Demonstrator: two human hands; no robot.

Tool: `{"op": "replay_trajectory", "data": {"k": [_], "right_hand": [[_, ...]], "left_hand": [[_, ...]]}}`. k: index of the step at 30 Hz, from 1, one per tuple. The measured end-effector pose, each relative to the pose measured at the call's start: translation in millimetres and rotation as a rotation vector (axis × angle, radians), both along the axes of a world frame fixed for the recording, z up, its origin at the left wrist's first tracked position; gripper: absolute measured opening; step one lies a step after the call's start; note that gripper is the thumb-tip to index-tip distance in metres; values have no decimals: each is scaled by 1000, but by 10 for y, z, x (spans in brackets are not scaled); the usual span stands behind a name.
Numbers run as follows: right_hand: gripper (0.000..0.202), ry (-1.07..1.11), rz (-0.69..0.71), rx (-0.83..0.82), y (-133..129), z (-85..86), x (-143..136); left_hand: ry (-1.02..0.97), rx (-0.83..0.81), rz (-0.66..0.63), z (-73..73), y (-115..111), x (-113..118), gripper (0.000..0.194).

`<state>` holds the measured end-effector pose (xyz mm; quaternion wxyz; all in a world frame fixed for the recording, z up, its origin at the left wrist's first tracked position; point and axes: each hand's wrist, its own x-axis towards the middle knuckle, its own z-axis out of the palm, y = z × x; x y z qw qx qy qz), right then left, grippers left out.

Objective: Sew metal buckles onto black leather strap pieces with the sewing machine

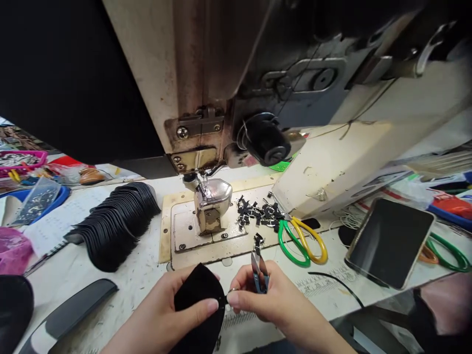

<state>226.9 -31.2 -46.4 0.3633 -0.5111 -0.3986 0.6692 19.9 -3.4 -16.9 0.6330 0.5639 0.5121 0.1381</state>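
My left hand (173, 307) holds a black fabric piece (201, 300), thumb on its face near the right edge. At that edge, the thumb and forefinger of my right hand (258, 295) pinch a small dark bit with something shiny. Small snips (260, 275) with blue handles sit within my right hand, blades pointing away from me. Just past their tips lies a small black tab with a metal ring (258, 240). Beyond it, a pile of similar black tabs (258, 212) rests beside the sewing machine's post (211, 214).
Green-and-yellow-handled scissors (304, 243) lie right of the pile, and a phone (391, 241) farther right. A row of stacked black pieces (118, 223) stands at left, near a dark curved piece (73, 309). The machine head (206, 64) hangs overhead.
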Motion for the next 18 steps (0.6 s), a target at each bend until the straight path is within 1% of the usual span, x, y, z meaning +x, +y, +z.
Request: {"op": "replay_trajectory", "data": {"k": [3, 7, 9, 12, 18], "right_hand": [[23, 64, 35, -77, 39, 40, 18], [24, 67, 67, -131, 91, 147, 39], [24, 61, 63, -139, 100, 180, 45], [23, 50, 61, -127, 94, 180, 45], [26, 65, 56, -137, 100, 164, 21]], "left_hand": [[21, -122, 4, -3, 16, -8, 36], [-7, -196, 45, 16, 23, -6, 40], [-21, -211, 61, 33, 20, -1, 41], [-15, -217, 91, 33, 13, -8, 42], [-94, -200, 59, -62, 30, -48, 38]]}}
